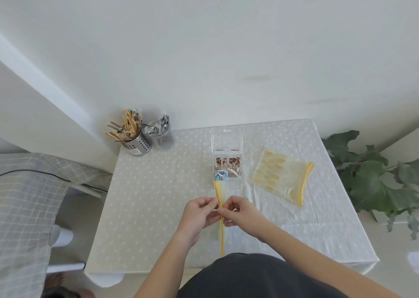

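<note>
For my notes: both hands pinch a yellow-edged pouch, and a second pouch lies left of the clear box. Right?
No: the head view shows the second pouch right of the clear box. The left hand and right hand pinch the yellow-edged pouch.

A perforated steel holder point(136, 144) full of wooden sticks stands at the table's point(158, 207) far left corner, with a second holder point(162, 138) just beside it. A clear compartment box point(227, 159) sits open mid-table, and a spare yellow-trimmed pouch point(282, 177) lies to its right. A leafy plant point(374, 179) stands beyond the table's right edge.

Pouch point(221, 195) before box point(227, 161), second pouch point(281, 177) to its right, holders point(136, 145) at table point(158, 207) back-left.
</note>
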Tool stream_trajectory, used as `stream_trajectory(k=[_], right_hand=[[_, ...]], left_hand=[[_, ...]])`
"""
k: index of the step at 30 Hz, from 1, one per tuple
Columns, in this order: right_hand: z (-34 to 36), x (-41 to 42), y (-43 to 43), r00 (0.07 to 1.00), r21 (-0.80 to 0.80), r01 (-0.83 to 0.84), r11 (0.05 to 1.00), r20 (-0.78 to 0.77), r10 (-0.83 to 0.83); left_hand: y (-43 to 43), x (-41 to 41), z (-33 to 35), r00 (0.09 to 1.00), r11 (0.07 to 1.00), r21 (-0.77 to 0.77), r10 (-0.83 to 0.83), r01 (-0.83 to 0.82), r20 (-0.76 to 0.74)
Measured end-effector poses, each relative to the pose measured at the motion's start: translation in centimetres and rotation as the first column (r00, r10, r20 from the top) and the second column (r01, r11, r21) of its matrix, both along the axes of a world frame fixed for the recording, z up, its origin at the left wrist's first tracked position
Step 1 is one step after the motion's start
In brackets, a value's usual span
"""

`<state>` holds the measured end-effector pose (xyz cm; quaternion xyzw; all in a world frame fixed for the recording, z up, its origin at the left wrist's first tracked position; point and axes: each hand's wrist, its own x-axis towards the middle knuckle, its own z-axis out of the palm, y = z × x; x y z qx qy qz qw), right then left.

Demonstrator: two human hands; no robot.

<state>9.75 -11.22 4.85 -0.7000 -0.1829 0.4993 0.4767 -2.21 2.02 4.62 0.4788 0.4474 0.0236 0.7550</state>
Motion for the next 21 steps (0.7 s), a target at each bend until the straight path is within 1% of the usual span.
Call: stream_trajectory(k=[3,9,11,13,16,18,21], right_hand=[[-0.01,0.1,0.01,0.999,-0.021,-0.008,1.0,0.049,0.009],[-0.08,0.06,-0.04,0.989,-0.055,-0.06,0.997,0.134,0.067],[0.05,0.1,-0.05,0.972,-0.101,-0.101,0.99,0.201,0.12],[0.3,0.28,-0.07,0.938,-0.154,-0.171,0.973,0.277,0.208],[0.41,0.39,0.05,0.903,-0.164,-0.241,0.957,0.323,0.283],[0.5,0.3,0.16,0.904,-0.149,-0.233,0.961,0.332,0.271],[0.54,0.17,0.16,0.909,-0.136,-0.202,0.97,0.342,0.237]], left_hand=[[-0.02,0.03,0.05,1.0,1.0,-0.006,-0.013,0.013,-0.004],[-0.17,0.13,0.35,0.999,0.998,0.052,-0.045,0.046,-0.011],[-0.08,0.01,0.3,0.998,0.995,0.074,-0.06,0.062,-0.02],[-0.15,-0.14,0.14,0.997,0.992,0.097,-0.073,0.075,-0.029],[-0.45,-0.12,0.31,0.996,0.988,0.127,-0.081,0.087,-0.049],[-0.39,0.06,0.59,0.99,0.98,0.155,-0.112,0.125,-0.085],[-0.01,0.05,0.63,0.962,0.94,0.226,-0.223,0.254,-0.155]])
